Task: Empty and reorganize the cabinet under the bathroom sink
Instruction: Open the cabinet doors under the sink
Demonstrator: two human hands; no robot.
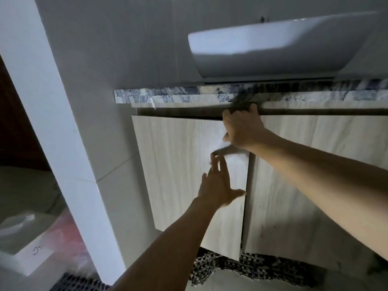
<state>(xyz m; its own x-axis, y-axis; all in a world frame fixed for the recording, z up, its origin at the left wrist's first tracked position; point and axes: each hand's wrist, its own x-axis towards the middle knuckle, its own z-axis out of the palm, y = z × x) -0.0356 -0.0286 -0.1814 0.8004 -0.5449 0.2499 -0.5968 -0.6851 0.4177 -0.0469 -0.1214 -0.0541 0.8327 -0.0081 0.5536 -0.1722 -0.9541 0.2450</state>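
The cabinet under the sink has two pale wood-grain doors. The left door (178, 164) stands slightly ajar, its right edge out from the frame. My right hand (241, 129) grips that door's top right corner, fingers hooked over the top edge into the dark gap. My left hand (218, 185) is lower, fingers straight and spread against the door's face near its right edge, thumb at the edge. The right door (315, 175) is closed. The cabinet's inside is hidden.
A white basin (273, 43) sits on a grey marbled countertop (189, 95) above the doors. A white tiled wall corner (63, 133) stands to the left. A patterned mat (252, 269) lies on the floor below. White and pink items (42, 244) sit at lower left.
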